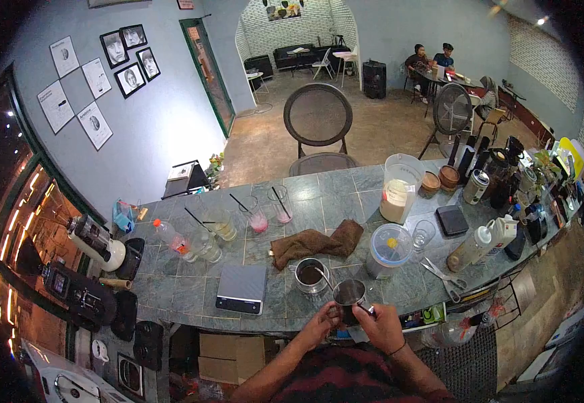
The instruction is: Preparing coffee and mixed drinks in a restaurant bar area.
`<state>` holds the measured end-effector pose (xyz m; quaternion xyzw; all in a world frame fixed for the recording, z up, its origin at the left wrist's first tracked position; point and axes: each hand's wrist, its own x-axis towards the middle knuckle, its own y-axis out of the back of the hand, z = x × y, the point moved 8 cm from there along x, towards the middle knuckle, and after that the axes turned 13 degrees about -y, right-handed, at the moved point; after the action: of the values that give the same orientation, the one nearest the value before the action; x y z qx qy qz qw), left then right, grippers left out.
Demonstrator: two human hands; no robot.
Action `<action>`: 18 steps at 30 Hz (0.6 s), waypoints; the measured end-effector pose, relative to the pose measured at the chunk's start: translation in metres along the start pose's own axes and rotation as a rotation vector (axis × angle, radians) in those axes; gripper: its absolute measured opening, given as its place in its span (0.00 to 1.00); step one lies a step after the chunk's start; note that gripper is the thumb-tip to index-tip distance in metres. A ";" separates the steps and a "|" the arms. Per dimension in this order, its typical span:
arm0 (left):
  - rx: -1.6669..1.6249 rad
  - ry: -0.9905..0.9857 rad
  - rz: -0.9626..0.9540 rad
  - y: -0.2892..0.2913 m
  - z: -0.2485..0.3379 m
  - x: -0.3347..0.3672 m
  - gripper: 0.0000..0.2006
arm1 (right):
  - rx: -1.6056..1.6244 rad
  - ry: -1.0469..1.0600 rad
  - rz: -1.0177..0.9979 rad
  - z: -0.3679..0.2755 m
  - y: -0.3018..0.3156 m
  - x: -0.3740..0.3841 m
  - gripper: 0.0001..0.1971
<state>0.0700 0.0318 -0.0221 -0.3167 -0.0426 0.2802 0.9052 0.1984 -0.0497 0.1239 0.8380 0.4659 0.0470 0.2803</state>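
Both my hands are at a small metal pitcher (350,291) at the counter's near edge. My right hand (382,329) is closed round its handle side, and the fingers of my left hand (321,321) are curled against its left side. The inside of the pitcher looks dark; what it holds cannot be made out. Just beyond it to the left stands a metal cup (303,287) with something dark brown inside. A thin metal spoon handle (324,279) leans between the two vessels. Behind them lies a crumpled brown cloth (315,243).
A digital scale (241,287) sits left on the tiled counter (178,295). Used glasses with straws (257,218) and a plastic bottle (170,236) stand behind it. To the right are a lidded tub (390,252), scissors (445,279), a squeeze bottle (468,250) and a tall measuring jug (400,191).
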 end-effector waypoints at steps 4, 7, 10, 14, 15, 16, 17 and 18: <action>-0.020 -0.079 0.018 0.002 0.009 -0.003 0.27 | 0.086 -0.005 0.010 -0.001 -0.001 0.000 0.19; -0.030 -0.100 0.009 -0.003 0.017 -0.009 0.26 | 0.076 0.011 0.005 0.008 -0.007 0.003 0.19; -0.005 -0.098 0.010 0.004 0.015 -0.014 0.27 | 0.095 -0.004 -0.034 0.002 -0.005 0.000 0.19; 0.004 -0.083 0.011 -0.009 0.018 -0.016 0.28 | 0.059 -0.034 -0.013 0.003 0.001 -0.003 0.19; 0.003 -0.082 0.010 -0.011 0.019 -0.014 0.28 | 0.058 -0.036 -0.012 0.002 0.003 -0.005 0.19; 0.041 -0.033 0.008 -0.011 0.017 -0.014 0.28 | 0.089 -0.066 -0.025 0.003 0.005 -0.007 0.19; 0.080 0.016 0.006 -0.012 0.014 -0.014 0.28 | 0.120 -0.097 -0.038 0.006 0.006 -0.007 0.19; 0.079 0.018 0.005 -0.013 0.013 -0.013 0.28 | 0.121 -0.099 -0.037 0.006 0.007 -0.008 0.19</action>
<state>0.0618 0.0234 -0.0024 -0.2832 -0.0223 0.2809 0.9167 0.2013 -0.0616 0.1236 0.8460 0.4686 -0.0280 0.2529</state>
